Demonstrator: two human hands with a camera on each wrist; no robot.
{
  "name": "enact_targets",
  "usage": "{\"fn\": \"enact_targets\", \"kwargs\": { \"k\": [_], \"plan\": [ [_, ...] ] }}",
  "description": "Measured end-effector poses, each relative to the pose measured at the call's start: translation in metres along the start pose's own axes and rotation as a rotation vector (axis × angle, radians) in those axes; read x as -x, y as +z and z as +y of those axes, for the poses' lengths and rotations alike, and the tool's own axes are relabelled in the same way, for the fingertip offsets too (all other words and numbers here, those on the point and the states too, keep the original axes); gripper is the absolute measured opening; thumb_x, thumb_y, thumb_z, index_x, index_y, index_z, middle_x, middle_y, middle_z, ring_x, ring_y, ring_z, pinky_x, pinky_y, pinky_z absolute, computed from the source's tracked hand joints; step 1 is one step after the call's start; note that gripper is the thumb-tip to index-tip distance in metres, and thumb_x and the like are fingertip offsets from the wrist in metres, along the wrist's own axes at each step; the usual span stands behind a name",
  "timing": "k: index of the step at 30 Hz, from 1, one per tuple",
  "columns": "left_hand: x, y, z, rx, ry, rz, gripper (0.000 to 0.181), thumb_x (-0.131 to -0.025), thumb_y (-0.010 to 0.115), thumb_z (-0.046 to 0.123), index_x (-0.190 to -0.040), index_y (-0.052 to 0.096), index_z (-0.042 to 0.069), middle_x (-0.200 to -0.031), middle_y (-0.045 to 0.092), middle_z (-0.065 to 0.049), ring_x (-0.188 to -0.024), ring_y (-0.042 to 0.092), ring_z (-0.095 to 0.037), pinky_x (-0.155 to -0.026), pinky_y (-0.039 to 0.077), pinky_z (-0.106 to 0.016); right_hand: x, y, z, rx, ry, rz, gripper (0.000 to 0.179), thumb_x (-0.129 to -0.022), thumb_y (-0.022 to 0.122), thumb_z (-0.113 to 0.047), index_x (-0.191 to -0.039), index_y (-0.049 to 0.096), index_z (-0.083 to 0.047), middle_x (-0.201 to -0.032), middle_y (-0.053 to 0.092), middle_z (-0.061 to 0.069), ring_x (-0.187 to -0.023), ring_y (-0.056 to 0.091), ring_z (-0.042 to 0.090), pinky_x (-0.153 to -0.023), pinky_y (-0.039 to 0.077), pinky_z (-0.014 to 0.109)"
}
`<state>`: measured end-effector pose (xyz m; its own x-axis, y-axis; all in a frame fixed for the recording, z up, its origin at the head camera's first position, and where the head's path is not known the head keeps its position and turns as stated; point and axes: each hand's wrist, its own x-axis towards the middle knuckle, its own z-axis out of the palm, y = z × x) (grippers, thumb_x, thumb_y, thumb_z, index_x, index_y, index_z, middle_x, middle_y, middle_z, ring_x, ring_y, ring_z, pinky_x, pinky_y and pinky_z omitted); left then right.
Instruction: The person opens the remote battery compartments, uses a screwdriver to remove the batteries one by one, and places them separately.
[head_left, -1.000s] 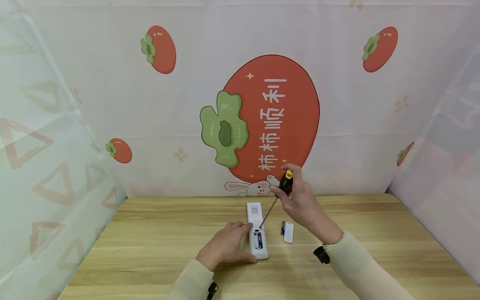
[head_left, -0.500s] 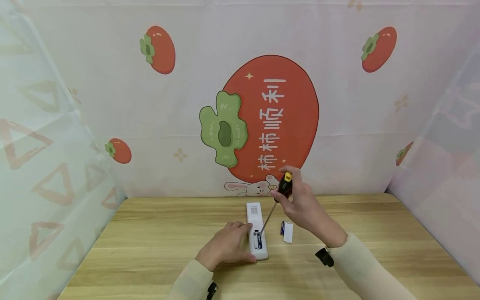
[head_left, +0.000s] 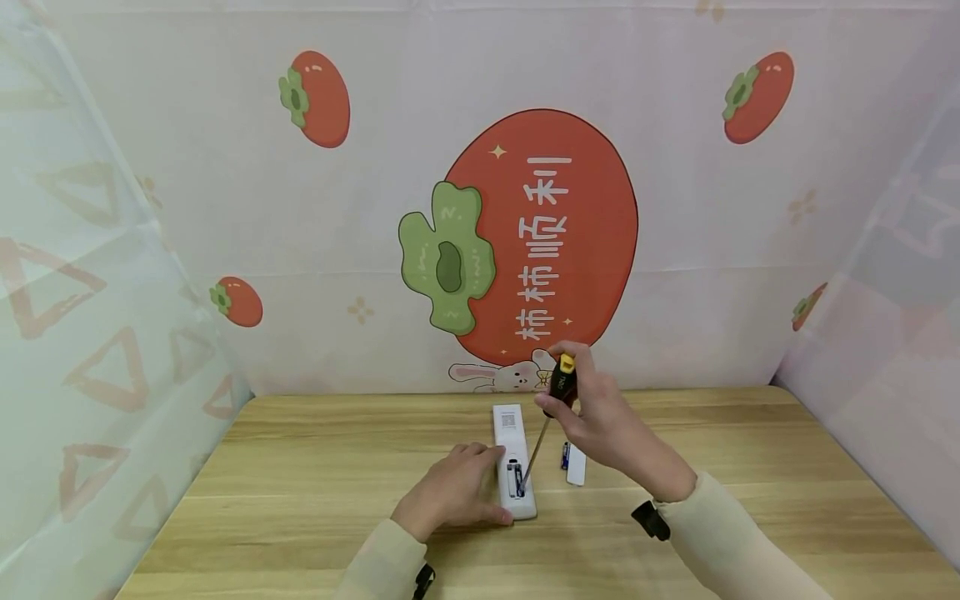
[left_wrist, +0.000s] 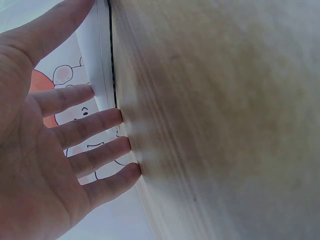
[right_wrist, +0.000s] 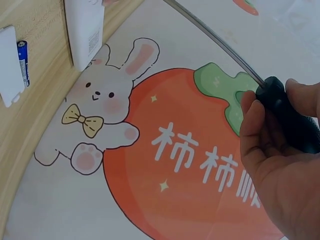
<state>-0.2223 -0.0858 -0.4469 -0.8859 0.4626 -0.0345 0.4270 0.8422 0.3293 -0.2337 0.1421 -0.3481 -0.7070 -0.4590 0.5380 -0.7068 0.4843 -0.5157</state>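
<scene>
The screwdriver has shifted, its tip now nearer the thumb of the left hand. That hand's fingers, spread apart, touch the white remote just right of them; it looks light, stiff and slick, best steadied by its long edges. The right hand curls around the handle. The right wrist view shows the end of the white cover this hand hides in the head view.

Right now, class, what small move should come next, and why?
Perhaps gently tilt the black and yellow screwdriver to lift the dark cylindrical battery in the long white remote: the tip seems at the battery's lower end, and the left hand rests against the remote.
</scene>
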Motion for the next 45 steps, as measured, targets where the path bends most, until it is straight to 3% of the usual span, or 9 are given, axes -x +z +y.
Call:
{"fn": "enact_targets", "kwargs": {
  "k": [17,27,34,45],
  "plan": [
    [0.000,0.002,0.000,0.004,0.007,0.003,0.093,-0.071,0.088,0.057,-0.143,0.057,0.007,-0.137,0.059,-0.013,-0.126,0.054,-0.032,-0.100,0.051,-0.050,-0.004,-0.002,0.005,-0.037,-0.027,-0.088,0.063,-0.093,0.071,0.000,-0.139,0.029,-0.008,-0.090,0.060,-0.001,-0.073,0.059,0.009,-0.063,0.054,0.027],
    [-0.002,0.002,0.000,0.005,0.010,0.005,0.093,-0.071,0.088,0.057,-0.144,0.056,0.008,-0.137,0.059,-0.013,-0.126,0.055,-0.032,-0.100,0.051,-0.049,-0.017,-0.001,0.002,-0.064,0.054,-0.186,0.063,-0.094,0.070,0.002,-0.138,0.027,-0.010,-0.090,0.057,0.004,-0.073,0.056,0.015,-0.061,0.054,0.030],
    [-0.003,0.001,0.000,0.006,0.000,-0.009,0.093,-0.072,0.087,0.058,-0.144,0.055,0.009,-0.138,0.058,-0.013,-0.127,0.054,-0.032,-0.101,0.051,-0.050,-0.021,0.003,0.001,-0.058,0.069,-0.198,0.065,-0.093,0.071,-0.001,-0.139,0.026,-0.011,-0.091,0.060,0.003,-0.073,0.057,0.015,-0.059,0.054,0.028],
    [-0.002,0.001,0.000,0.019,-0.005,-0.017,0.093,-0.073,0.087,0.056,-0.145,0.054,0.007,-0.139,0.058,-0.013,-0.128,0.053,-0.032,-0.103,0.049,-0.050,-0.013,0.002,-0.004,-0.020,0.026,-0.161,0.064,-0.089,0.076,-0.002,-0.134,0.031,-0.008,-0.090,0.058,-0.002,-0.075,0.059,0.011,-0.064,0.056,0.026]
  ]
}}
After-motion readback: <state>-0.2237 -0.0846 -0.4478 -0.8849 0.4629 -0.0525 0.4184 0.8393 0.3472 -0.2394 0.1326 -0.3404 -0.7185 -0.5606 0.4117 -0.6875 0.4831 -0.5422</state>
